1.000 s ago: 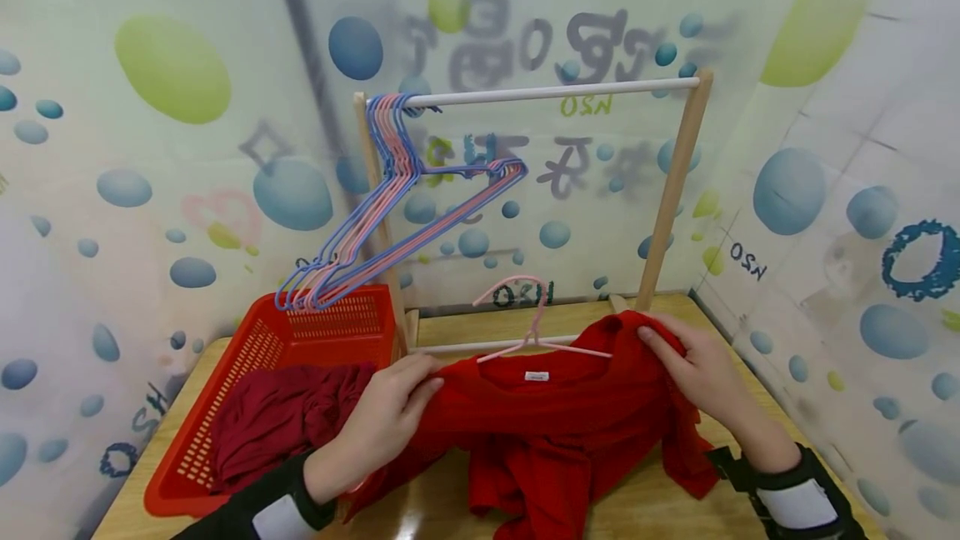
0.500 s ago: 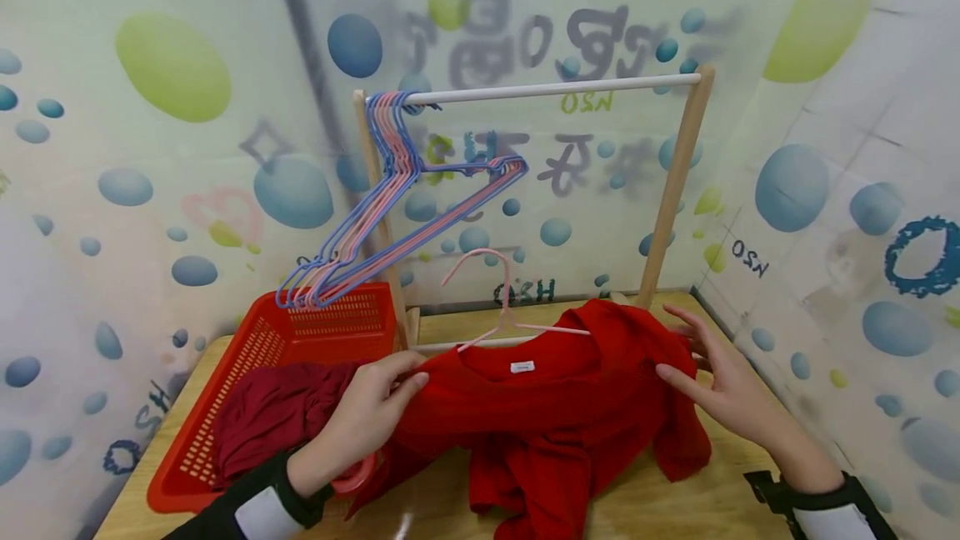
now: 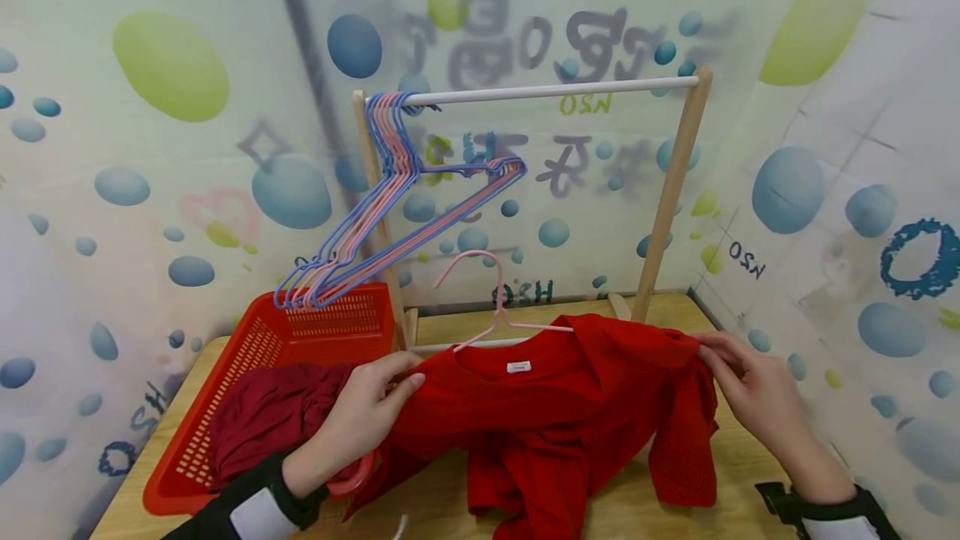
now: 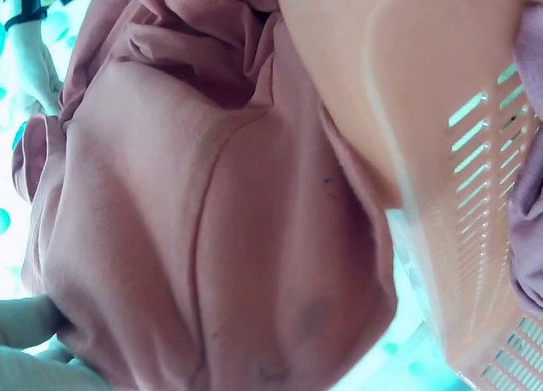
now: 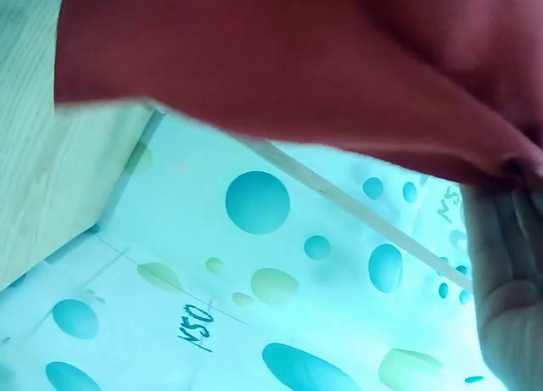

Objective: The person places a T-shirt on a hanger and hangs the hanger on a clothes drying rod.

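Note:
A red long-sleeved top (image 3: 540,407) is spread above the table's front, its white label at the neckline. Out of the neck rises the hook of a pink hanger (image 3: 501,290), whose arms run inside the shoulders. My left hand (image 3: 367,407) pinches the shoulder at the left. At the right, my right hand (image 3: 761,398) pinches the other shoulder near the sleeve top, and that sleeve hangs down. Cloth fills much of the left wrist view, where the left fingers (image 4: 30,323) show at the lower left corner. In the right wrist view the right palm (image 5: 509,298) is below the cloth.
A red plastic basket (image 3: 176,432) with dark red clothing (image 3: 273,415) stands left on the wooden table (image 3: 435,507). Behind is a rack with wooden posts (image 3: 675,190) and a white rail (image 3: 555,92). Several blue and pink hangers (image 3: 397,173) hang at the rail's left end.
My right hand has let go near the neckline, moved outward to the right and pinched the shoulder's outer end. The hanger and neckline have shifted left and slightly up, and my left hand slightly left.

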Motion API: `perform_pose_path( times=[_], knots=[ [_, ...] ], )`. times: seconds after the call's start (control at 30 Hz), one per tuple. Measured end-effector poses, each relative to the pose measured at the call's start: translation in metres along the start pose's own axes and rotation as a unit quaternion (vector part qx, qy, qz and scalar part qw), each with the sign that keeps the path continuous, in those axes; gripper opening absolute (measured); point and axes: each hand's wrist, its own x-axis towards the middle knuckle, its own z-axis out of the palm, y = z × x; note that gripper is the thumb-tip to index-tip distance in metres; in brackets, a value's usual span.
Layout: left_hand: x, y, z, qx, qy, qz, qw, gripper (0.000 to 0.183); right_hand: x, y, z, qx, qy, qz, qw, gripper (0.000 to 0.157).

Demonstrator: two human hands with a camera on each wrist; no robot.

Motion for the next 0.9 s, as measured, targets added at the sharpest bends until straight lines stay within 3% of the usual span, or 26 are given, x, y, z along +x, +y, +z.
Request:
perform_pose_path(
  times=[0.33,0.5,0.77,0.9],
  knots=[
    [-0.001,-0.002,-0.001,-0.020,-0.030,-0.004,0.9993,0.007,0.008,-0.002,-0.014,-0.021,0.075,0.080,0.994,0.012],
    [-0.003,-0.003,-0.002,-0.042,-0.063,-0.001,0.9971,0.010,0.010,0.004,-0.017,-0.042,0.077,0.101,0.991,0.014],
    [-0.003,-0.003,-0.005,-0.054,-0.066,0.020,0.9961,0.011,0.005,0.024,-0.013,-0.078,0.095,0.087,0.989,0.015],
    [-0.002,-0.003,-0.008,-0.063,-0.063,0.009,0.9960,0.011,0.002,0.031,-0.012,-0.071,0.075,0.086,0.991,0.016]
  ],
)
